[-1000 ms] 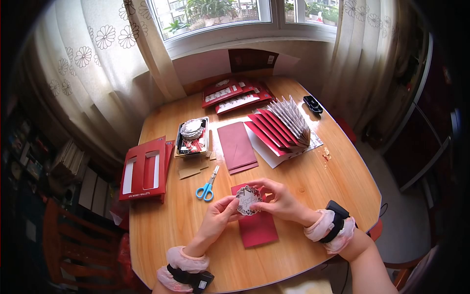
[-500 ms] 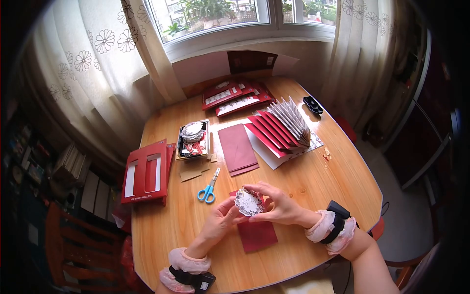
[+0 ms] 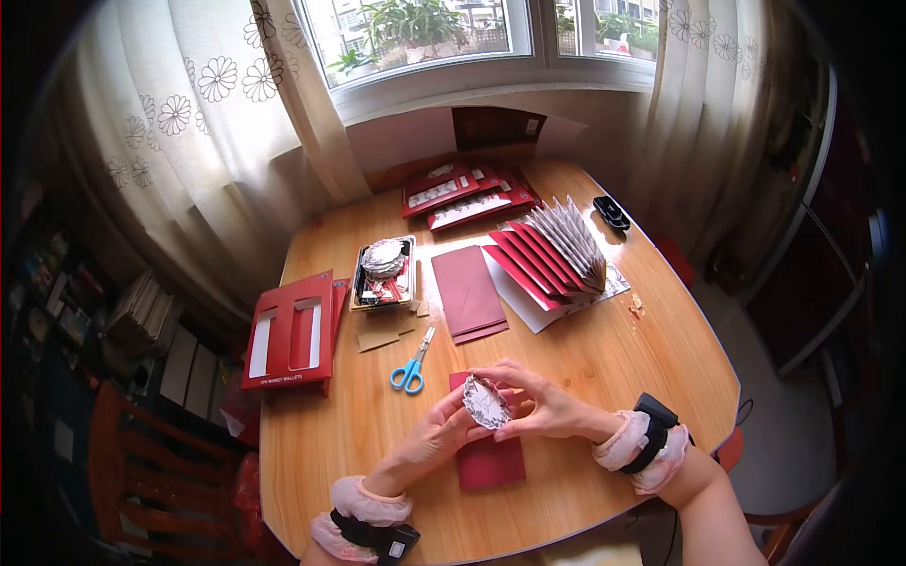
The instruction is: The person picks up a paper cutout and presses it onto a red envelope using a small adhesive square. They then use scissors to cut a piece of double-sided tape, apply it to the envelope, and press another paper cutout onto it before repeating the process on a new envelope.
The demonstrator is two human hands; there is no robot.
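A round white paper tag (image 3: 486, 406) with a scalloped, printed edge is held up between both hands, tilted. My left hand (image 3: 439, 429) pinches its left and lower side. My right hand (image 3: 545, 404) grips it from the right, thumb below and fingers above. Beneath the hands a dark red envelope (image 3: 493, 465) lies flat on the table, partly covered by them. Blue-handled scissors (image 3: 410, 373) rest to the left of the hands, blades pointing away.
A tray (image 3: 357, 300) holds a stack of similar round tags. Beyond the hands lie red envelopes (image 3: 469, 292) and a fanned-out stack of red and white folders (image 3: 557, 255). Red packages (image 3: 293, 330) stand at left, more packages (image 3: 472, 200) at the back. A black object (image 3: 612, 214) sits far right.
The round tag has been turned and tilted between my fingers, so its face shows at a steeper angle. The whole view has shifted slightly.
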